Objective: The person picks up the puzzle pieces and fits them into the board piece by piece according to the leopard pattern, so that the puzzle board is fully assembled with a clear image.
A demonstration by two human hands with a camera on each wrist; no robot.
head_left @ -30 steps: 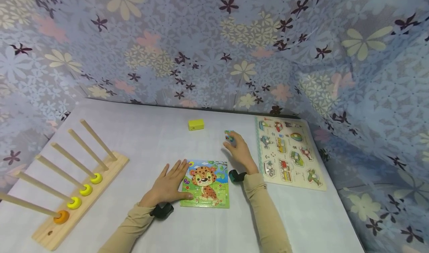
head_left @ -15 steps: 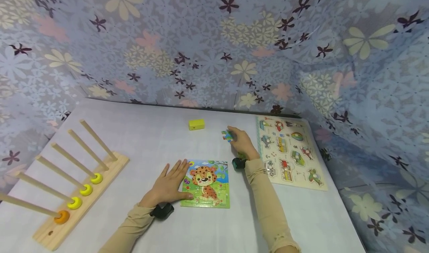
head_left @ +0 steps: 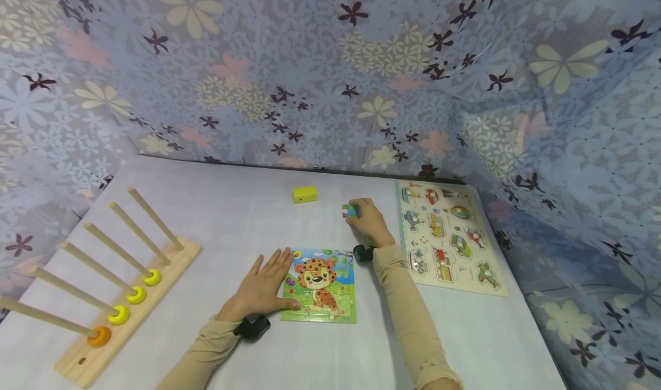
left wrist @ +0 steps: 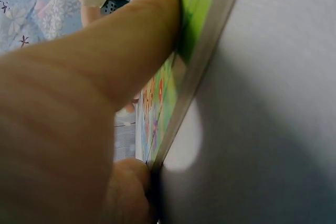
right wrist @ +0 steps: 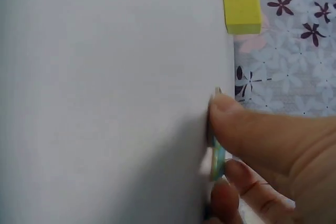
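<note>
A square jigsaw puzzle (head_left: 322, 287) with a spotted leopard cub picture lies on the table in the head view. My left hand (head_left: 263, 289) rests on its left side, fingers spread straight and thumb across the lower left corner. The left wrist view shows that thumb (left wrist: 149, 30) on the green face of the puzzle (left wrist: 202, 19), seen edge-on. Beyond the puzzle's upper right corner, my right hand (head_left: 370, 221) holds a small blue, green and red puzzle piece (head_left: 348, 211) between thumb and fingers. In the right wrist view the piece (right wrist: 218, 163) appears edge-on, partly covered by the thumb.
A yellow block (head_left: 304, 194) lies at the back of the table. On the right is a wooden peg puzzle board (head_left: 423, 264) with vehicle pictures. A wooden rod stand (head_left: 175, 264) with yellow and orange beads stands left. Flowered cloth (head_left: 310, 80) hangs behind.
The puzzle piece has turned in my right fingers, and that hand has shifted a little to the right. My left hand stays on the puzzle.
</note>
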